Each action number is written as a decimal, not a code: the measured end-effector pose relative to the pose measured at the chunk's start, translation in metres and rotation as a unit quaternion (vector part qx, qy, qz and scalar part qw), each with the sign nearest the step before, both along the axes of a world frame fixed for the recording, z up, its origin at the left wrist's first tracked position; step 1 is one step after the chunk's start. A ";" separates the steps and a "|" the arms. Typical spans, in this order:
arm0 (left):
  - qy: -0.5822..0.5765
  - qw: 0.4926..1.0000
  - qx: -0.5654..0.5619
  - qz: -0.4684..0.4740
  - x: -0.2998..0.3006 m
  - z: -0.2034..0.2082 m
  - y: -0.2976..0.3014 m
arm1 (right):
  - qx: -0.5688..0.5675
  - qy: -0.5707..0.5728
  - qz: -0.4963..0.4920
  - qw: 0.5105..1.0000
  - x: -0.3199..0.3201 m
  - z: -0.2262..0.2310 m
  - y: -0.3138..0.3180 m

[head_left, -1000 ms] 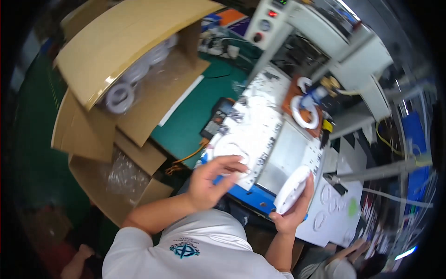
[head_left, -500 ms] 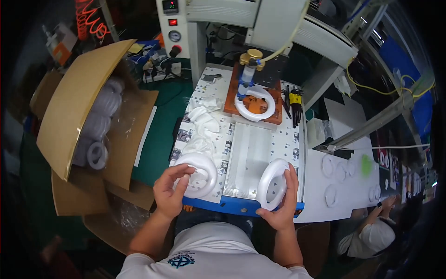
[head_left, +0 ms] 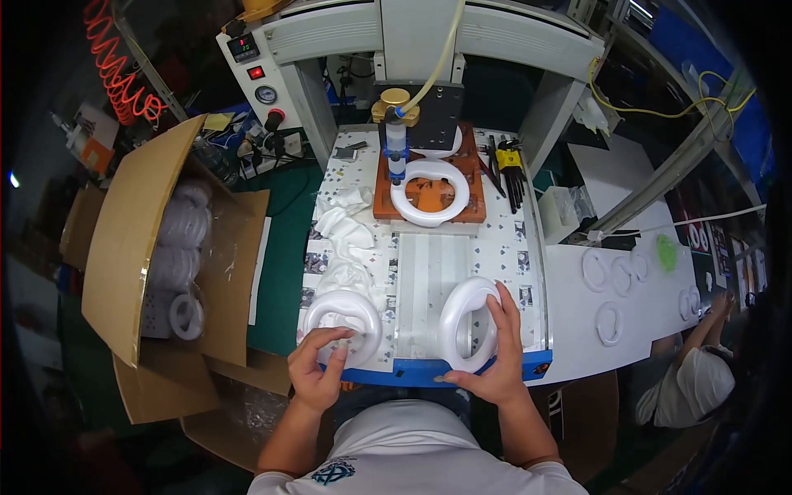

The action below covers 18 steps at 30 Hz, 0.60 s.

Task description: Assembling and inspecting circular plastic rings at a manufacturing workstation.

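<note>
My right hand [head_left: 500,355] grips a glossy white plastic ring [head_left: 454,326], which stands tilted on edge over the front of the work table. Fingers lie along its far right side and the thumb is at its near edge. A second white ring [head_left: 374,318] lies at the front left of the table. Over its near left rim is my left hand [head_left: 316,371], with bent fingers and thumb apart and no firm hold showing. Another white ring [head_left: 399,206] sits on an orange-brown fixture [head_left: 384,198], beneath the nozzle of a blue-and-clear syringe [head_left: 396,148].
At left, an open cardboard box [head_left: 124,247] holds several white rings. Crumpled white cloth [head_left: 342,223] lies on the table, black tools [head_left: 511,177] at its right. A gantry machine frame [head_left: 330,37] rises behind. More rings [head_left: 610,323] rest on the white side table, where another person [head_left: 689,379] sits.
My view has turned, shifting the scene. The right hand's ring has come closer to the ring at left. My left hand has drawn nearer to me, across that ring's near rim.
</note>
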<state>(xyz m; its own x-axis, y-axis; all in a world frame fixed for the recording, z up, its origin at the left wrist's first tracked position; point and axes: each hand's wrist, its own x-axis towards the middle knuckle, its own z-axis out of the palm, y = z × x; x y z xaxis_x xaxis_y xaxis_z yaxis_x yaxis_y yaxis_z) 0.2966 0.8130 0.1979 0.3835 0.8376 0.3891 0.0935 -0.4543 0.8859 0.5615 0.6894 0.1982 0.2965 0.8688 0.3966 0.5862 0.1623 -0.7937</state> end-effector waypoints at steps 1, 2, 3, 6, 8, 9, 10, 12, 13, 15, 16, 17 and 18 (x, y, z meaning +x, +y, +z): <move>-0.003 1.000 0.000 0.004 -0.001 0.000 0.000 | -0.002 0.003 -0.002 1.000 -0.001 0.000 -0.001; -0.006 1.000 0.000 0.004 -0.001 0.000 -0.001 | -0.001 0.001 -0.002 1.000 -0.002 0.000 -0.002; -0.015 1.000 -0.003 0.003 -0.001 0.002 -0.002 | 0.003 -0.005 -0.014 1.000 -0.002 0.001 -0.003; -0.019 1.000 -0.006 -0.003 0.002 0.002 -0.002 | 0.003 -0.007 -0.028 1.000 0.000 -0.003 -0.004; -0.018 1.000 -0.005 -0.008 0.002 0.001 -0.003 | -0.002 -0.006 -0.030 1.000 0.000 -0.004 -0.005; -0.017 1.000 0.000 -0.009 0.002 -0.001 -0.002 | 0.005 -0.005 -0.030 1.000 0.000 -0.004 -0.005; -0.015 1.000 0.005 -0.011 0.001 -0.001 -0.002 | 0.011 -0.003 -0.030 0.999 0.000 -0.004 -0.005; -0.006 1.000 0.009 -0.012 0.001 0.003 0.001 | 0.007 -0.002 -0.034 0.999 -0.001 -0.003 -0.006; 0.003 1.000 0.014 -0.014 0.001 0.006 0.003 | 0.004 0.000 -0.039 0.999 -0.001 -0.003 -0.007; 0.004 1.000 0.022 -0.021 0.003 0.012 0.008 | 0.009 -0.007 -0.042 0.999 0.000 -0.003 -0.008; 0.006 0.999 0.031 -0.026 0.004 0.016 0.012 | 0.015 -0.012 -0.045 0.999 0.001 -0.002 -0.008; 0.005 0.999 0.031 -0.026 0.007 0.022 0.015 | 0.015 -0.013 -0.045 0.999 0.002 -0.002 -0.010; 0.027 0.998 0.035 -0.047 0.012 0.029 0.019 | 0.008 -0.017 -0.052 0.998 0.004 -0.003 -0.012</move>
